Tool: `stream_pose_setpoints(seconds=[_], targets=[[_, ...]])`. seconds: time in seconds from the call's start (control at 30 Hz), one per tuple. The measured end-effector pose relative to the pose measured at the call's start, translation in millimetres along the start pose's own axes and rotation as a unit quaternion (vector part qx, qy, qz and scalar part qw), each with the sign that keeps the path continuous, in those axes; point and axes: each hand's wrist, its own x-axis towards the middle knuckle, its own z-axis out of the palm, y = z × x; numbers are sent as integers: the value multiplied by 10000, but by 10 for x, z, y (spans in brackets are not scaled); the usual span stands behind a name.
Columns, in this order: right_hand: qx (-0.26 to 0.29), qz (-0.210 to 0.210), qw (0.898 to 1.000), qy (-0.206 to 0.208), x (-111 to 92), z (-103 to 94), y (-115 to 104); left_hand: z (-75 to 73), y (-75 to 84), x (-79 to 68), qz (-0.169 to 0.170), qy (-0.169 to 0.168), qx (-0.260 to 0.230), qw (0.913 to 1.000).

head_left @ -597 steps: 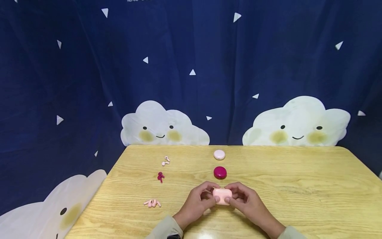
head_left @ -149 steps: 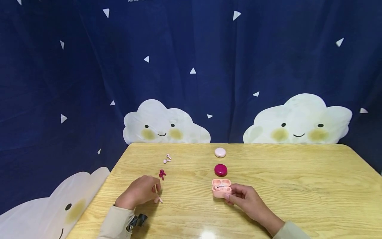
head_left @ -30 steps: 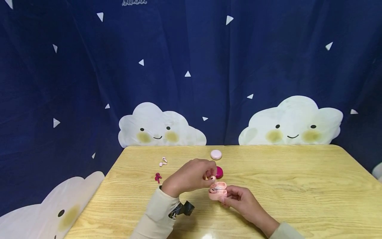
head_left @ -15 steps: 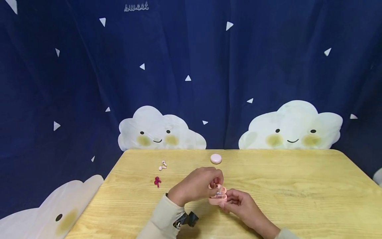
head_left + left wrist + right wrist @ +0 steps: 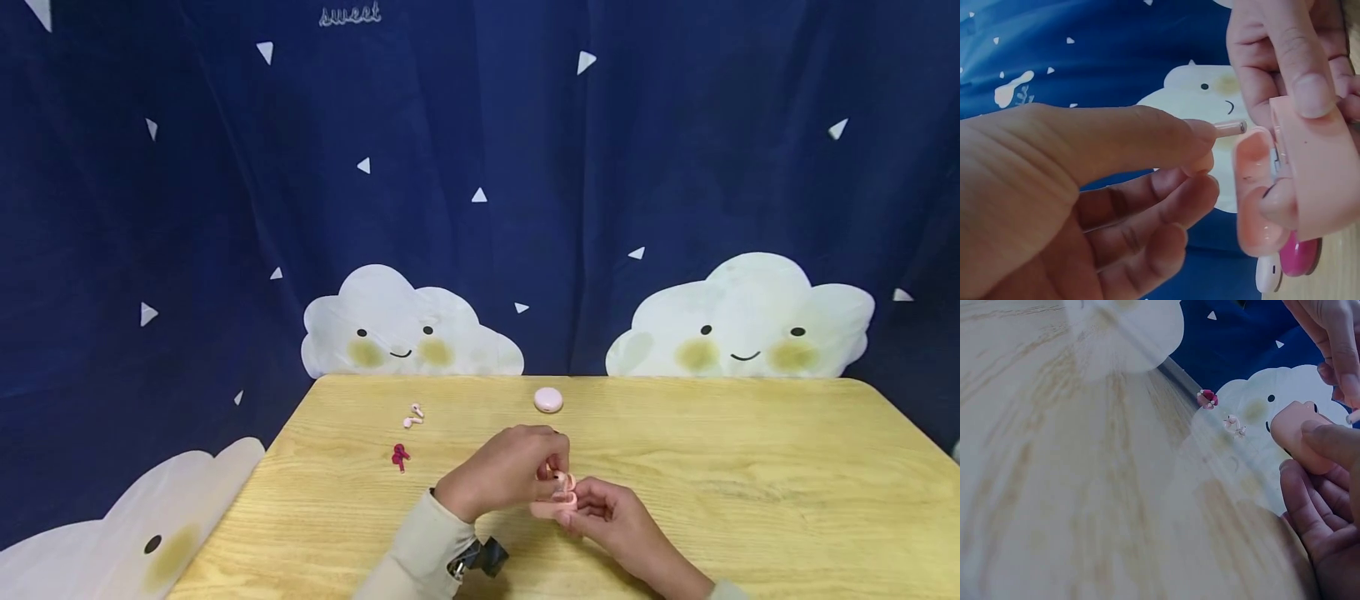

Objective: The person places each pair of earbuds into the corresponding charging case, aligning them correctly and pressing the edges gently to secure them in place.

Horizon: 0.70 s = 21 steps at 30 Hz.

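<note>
My left hand (image 5: 502, 471) pinches a peach-pink earbud (image 5: 1230, 128) between thumb and fingertips, its stem pointing toward the charging case. The peach-pink earbud case (image 5: 1325, 169) has its lid flipped up, and my right hand (image 5: 615, 521) grips it at one end, thumb on the front. A second earbud (image 5: 1279, 203) sits in one slot of the case. In the head view the left fingers cover much of the case. Seen in the right wrist view, the case (image 5: 1300, 434) shows its smooth outside under the right thumb.
A round pale pink case (image 5: 548, 400) stands near the table's back edge. The magenta case (image 5: 1297, 257) is hidden behind the left hand in the head view. On the left of the table lie pale earbuds (image 5: 412, 421) and magenta earbuds (image 5: 401, 457).
Earlier the case was closed in both hands, later open with one earbud in it. The left hand has picked up the other earbud from the table's left and brought it over the case.
</note>
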Motion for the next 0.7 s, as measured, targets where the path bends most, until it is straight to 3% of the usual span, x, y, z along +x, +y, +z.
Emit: stream_pose_setpoints(seconds=[0.7], targets=[[-45, -32, 10000, -21, 15, -7, -9, 89, 34, 45, -34, -249, 724, 9971]])
